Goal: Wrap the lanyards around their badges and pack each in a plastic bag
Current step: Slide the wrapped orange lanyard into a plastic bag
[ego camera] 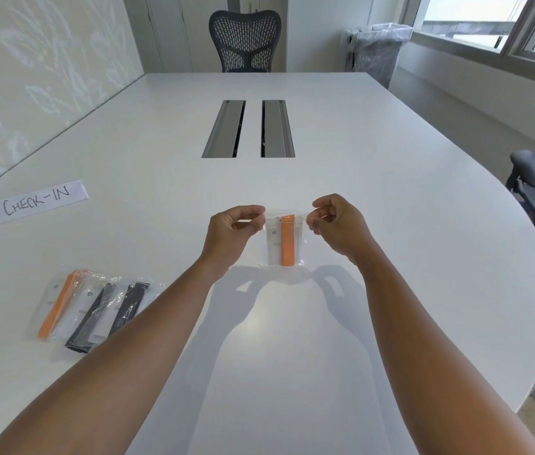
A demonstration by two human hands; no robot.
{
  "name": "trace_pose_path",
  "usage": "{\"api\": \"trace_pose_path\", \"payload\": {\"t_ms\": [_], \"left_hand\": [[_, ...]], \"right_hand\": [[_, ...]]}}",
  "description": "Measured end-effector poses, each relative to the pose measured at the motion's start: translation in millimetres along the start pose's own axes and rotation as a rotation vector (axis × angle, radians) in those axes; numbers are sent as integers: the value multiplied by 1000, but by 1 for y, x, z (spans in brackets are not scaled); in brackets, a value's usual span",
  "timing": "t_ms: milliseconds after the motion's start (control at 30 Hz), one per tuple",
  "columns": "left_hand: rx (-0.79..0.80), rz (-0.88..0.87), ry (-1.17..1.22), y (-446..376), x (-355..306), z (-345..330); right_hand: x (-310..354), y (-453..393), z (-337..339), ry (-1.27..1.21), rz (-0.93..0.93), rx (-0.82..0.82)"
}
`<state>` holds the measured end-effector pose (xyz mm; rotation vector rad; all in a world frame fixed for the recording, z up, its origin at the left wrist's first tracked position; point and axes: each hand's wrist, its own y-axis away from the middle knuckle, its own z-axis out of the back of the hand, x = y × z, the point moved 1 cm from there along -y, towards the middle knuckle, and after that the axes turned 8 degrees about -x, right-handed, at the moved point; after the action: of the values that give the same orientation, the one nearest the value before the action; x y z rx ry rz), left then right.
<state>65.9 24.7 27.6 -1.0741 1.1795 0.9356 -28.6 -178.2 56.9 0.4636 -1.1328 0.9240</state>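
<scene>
Two hands up over the white table [325,307], both ours, raised just above its surface. Our left hand [231,229] pinches the top left corner of a small clear plastic bag [285,239]; our right hand [338,224] pinches the top right corner, fingers of each closed on the bag's upper edge. Bag hangs upright between them, its lower end close to the tabletop; we cannot tell if it touches. Inside it: a white badge [274,241] with an orange lanyard [288,241] wound around it in a vertical band.

Left of us, near the table edge, a row of packed bags [95,307] lies overlapping, one with an orange strap, others black. Farther left sits a paper sign [37,201] reading CHECK-IN. Mid-table, two metal cable hatches [248,129] side by side
</scene>
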Motion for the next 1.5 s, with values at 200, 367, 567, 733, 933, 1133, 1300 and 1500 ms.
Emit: {"api": "trace_pose_path", "payload": {"t_ms": [200, 367, 567, 733, 933, 1133, 1300, 1500], "left_hand": [[-3, -39, -39, 0, 0, -2], [28, -40, -69, 1, -2, -6], [107, -23, -84, -1, -2, -4], [87, -30, -94, -2, -1, -5], [52, -67, -145, -3, -3, -4], [56, -74, -178, -2, -3, -10], [77, -101, -194, -1, -4, -7], [131, -125, -159, 2, -8, -10]], "right_hand": [[-4, 1, -7, 37, 77, -39], [-2, 4, -11, 54, 119, -9], [1, 3, -9, 28, 97, 83], [0, 0, -10, 16, 102, 39], [0, -3, -4, 27, 104, 19], [-2, -1, -8, 37, 129, 32], [-3, -1, -7, 17, 111, 61], [2, 0, -5, 37, 135, 143]]}}
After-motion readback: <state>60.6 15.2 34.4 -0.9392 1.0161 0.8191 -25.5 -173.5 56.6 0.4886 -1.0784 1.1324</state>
